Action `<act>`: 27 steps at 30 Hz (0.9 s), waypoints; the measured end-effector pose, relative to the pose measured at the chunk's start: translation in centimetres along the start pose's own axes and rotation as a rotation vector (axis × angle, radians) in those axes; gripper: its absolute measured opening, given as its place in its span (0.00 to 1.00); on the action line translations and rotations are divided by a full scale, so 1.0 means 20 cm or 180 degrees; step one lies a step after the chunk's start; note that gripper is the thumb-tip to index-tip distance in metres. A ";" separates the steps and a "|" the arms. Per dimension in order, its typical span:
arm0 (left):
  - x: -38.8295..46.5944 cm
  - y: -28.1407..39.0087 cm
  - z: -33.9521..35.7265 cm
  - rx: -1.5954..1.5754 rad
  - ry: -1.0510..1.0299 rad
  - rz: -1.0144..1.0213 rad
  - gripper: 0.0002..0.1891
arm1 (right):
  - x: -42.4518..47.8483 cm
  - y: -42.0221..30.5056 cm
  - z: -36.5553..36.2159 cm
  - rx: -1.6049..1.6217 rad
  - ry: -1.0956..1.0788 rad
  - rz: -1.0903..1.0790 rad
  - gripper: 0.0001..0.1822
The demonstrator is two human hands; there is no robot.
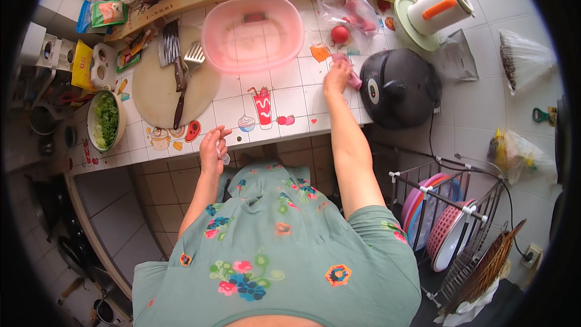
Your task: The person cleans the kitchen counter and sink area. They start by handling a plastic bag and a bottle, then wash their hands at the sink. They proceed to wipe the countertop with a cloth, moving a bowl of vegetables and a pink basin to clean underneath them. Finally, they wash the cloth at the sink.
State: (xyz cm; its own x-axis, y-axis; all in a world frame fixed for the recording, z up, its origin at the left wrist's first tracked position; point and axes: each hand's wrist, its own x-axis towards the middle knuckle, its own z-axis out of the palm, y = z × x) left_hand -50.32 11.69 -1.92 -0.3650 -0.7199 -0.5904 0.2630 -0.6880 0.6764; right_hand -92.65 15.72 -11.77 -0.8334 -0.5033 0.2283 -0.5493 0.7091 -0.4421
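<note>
My right hand (pixel 338 78) grips a pink cloth (pixel 353 80) on the tiled counter, just left of a black rice cooker (pixel 394 88). Above it lie a red tomato (pixel 340 34) and a clear plastic bag (pixel 347 7) with reddish contents. My left hand (pixel 214 147) is at the counter's front edge with a small whitish, crumpled thing (pixel 224 158) in its curled fingers. An empty pink plastic basin (pixel 252 36) stands at the back. On a round cutting board (pixel 152 82) lie a cleaver (pixel 171 45), a dark-handled knife (pixel 179 108) and a slotted turner (pixel 194 56).
A bowl of lettuce (pixel 107 120) stands at the left near the front edge. Behind the rice cooker, a white jug (pixel 440 8) stands on a green plate (pixel 401 13). A rack of basins (pixel 447 213) is below right. Jars line the back ledge.
</note>
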 end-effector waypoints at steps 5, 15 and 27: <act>-0.01 -0.10 -0.12 -0.0100 0.0249 -0.0235 0.12 | -0.43 -0.27 -0.05 -0.0220 -0.0412 -0.2570 0.20; -0.07 -0.03 -0.18 -0.0036 0.0121 -0.0184 0.12 | -0.70 0.48 -0.61 -0.0286 -0.0115 -0.0608 0.20; -0.11 -0.03 -0.28 -0.0042 0.0144 -0.0160 0.12 | -0.79 0.37 -0.48 -0.0499 0.0433 -0.0394 0.24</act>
State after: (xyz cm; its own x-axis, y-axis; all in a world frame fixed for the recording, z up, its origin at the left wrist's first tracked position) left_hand -44.73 13.23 -3.46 -0.3373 -0.6877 -0.6429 0.2571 -0.7242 0.6398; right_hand -84.15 33.59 -10.31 -0.7538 -0.5274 0.3919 -0.6416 0.7195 -0.2659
